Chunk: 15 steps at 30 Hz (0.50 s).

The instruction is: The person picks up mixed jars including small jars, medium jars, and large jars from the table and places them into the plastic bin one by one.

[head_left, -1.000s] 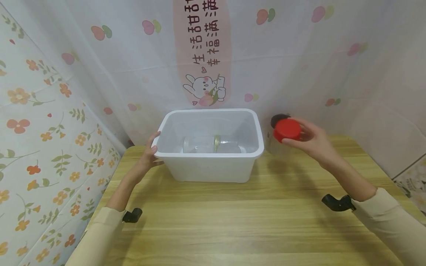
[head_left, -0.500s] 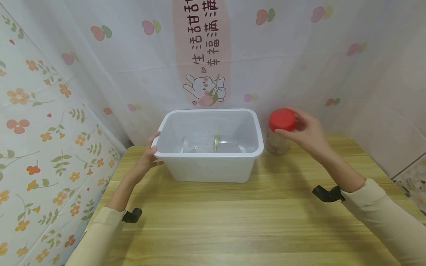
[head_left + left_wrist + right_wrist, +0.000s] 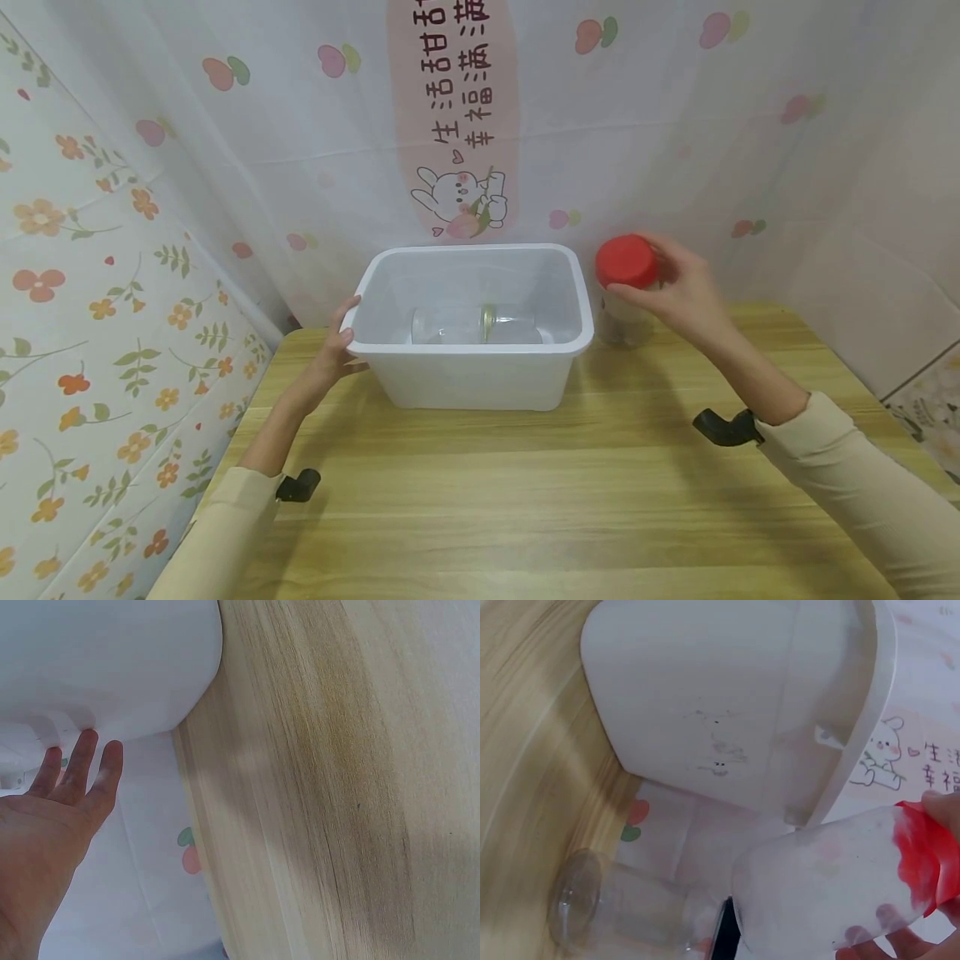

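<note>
My right hand (image 3: 690, 296) holds a clear jar by its red lid (image 3: 627, 261). In the right wrist view the jar's frosted-looking body (image 3: 817, 881) is tilted, its base next to the black lid (image 3: 726, 934) of another clear jar (image 3: 630, 904) that stands on the table; whether they touch I cannot tell. To the left is a white plastic tub (image 3: 472, 379). My left hand (image 3: 326, 358) holds the tub's left rim, with fingertips (image 3: 88, 739) against its outer side. Inside the tub lie clear jars (image 3: 446, 325), one beside a gold-coloured lid (image 3: 488, 321).
The wood-grain table (image 3: 480, 500) stretches in front of the tub. Behind it hangs a white curtain (image 3: 300, 167) with fruit prints, and a floral cloth (image 3: 112, 333) hangs on the left. Dark wrist mounts (image 3: 726, 427) sit at both cuffs.
My right hand has carried the red-lidded jar left and slightly away from me, toward the tub's right side, covering the black-lidded jar in the head view. The left hand stays on the rim.
</note>
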{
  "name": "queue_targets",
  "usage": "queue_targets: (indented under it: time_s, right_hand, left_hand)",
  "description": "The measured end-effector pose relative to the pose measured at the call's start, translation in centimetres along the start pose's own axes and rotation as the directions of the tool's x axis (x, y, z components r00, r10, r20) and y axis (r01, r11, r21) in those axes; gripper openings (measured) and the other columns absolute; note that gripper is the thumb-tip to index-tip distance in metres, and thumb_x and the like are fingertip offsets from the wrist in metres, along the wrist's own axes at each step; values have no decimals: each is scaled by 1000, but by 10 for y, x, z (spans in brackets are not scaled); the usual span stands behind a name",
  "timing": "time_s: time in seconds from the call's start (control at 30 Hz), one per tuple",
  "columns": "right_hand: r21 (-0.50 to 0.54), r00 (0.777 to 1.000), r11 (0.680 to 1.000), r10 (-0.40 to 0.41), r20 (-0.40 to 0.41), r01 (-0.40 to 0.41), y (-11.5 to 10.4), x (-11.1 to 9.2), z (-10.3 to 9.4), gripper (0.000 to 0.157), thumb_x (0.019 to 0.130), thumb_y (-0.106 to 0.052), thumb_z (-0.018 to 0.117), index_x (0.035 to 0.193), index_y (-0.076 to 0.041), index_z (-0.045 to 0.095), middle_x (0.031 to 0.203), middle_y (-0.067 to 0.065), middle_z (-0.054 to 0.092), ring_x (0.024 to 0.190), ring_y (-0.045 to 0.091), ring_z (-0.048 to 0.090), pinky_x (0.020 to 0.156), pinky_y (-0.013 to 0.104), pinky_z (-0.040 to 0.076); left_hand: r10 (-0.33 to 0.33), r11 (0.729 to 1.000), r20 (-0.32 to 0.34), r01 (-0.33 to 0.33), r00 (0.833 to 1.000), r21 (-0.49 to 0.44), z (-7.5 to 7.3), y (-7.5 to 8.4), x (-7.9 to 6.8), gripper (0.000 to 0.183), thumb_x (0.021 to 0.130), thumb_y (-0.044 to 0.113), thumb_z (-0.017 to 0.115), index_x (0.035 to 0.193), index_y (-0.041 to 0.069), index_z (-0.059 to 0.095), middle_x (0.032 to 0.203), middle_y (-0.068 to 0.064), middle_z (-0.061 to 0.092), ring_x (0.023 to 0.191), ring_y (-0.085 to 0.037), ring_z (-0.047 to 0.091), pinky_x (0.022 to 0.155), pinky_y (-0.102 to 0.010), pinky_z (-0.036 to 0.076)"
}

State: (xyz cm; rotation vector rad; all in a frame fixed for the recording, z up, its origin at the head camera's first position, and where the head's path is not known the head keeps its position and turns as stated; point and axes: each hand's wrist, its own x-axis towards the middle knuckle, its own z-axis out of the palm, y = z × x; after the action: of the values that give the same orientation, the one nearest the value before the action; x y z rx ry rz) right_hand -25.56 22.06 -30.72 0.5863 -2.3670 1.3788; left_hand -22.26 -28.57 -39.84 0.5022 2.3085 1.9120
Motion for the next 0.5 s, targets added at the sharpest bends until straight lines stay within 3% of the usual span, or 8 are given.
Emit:
queue_targets:
  time_s: [0.17, 0.5]
  right_hand:
    - [-34, 1000, 999, 3, 0, -3, -5, 3, 0, 73, 81, -10, 88, 146, -16, 55, 131, 7, 62, 108, 16, 54, 82, 22, 46]
    - [-8, 1000, 1000, -17, 14, 17, -16, 7, 3, 72, 81, -9, 87, 146, -13, 55, 129, 6, 63, 109, 17, 55, 86, 20, 48]
  left_hand:
    - [-1, 1000, -4, 1, 1000, 1, 0, 0, 0, 62, 103, 48, 29, 159, 36, 4, 155, -17, 17, 133, -54, 33, 102, -75, 29]
    - [3, 1000, -7, -3, 1000, 12, 0, -1, -1, 63, 103, 48, 29, 159, 36, 4, 154, -19, 19, 134, -53, 34, 103, -73, 30]
